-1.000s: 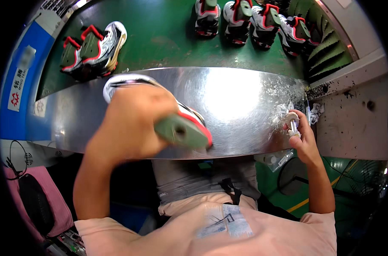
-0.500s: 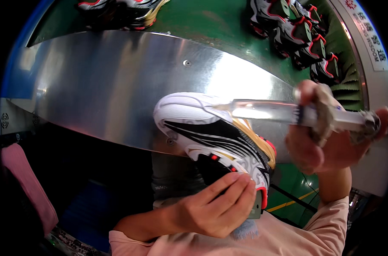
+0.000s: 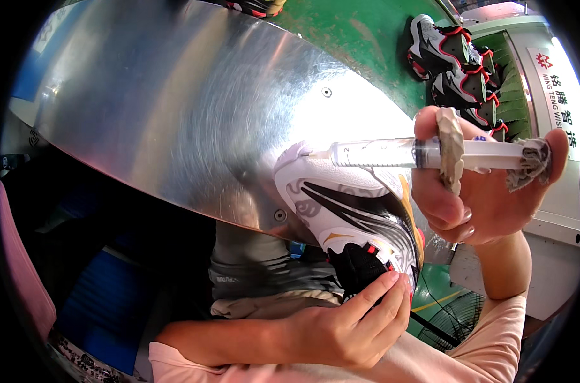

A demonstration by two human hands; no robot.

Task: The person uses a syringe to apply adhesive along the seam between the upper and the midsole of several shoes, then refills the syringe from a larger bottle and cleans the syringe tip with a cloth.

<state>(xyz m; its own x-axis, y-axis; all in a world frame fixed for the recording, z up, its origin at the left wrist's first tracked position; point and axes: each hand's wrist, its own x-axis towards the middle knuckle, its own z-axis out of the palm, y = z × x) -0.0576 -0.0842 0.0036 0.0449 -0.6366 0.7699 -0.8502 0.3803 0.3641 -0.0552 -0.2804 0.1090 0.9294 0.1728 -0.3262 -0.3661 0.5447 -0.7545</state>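
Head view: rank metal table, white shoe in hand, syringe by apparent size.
1. metal table, far the largest.
2. white shoe, steadied at the heel by the left hand.
3. syringe in the right hand; close to the camera, so it looks oversized.

White sneaker [image 3: 350, 214] with black streaks, tilted toe-up at metal table's edge, clear syringe [image 3: 392, 153] level, tip touching toe

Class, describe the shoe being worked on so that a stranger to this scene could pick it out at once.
Start at the wide shiny metal table. At its near edge the left hand holds a white shoe by its heel, while the right hand points a syringe at its toe. Unlike the darker shoes on the green belt behind, it is mostly white with black streaks.
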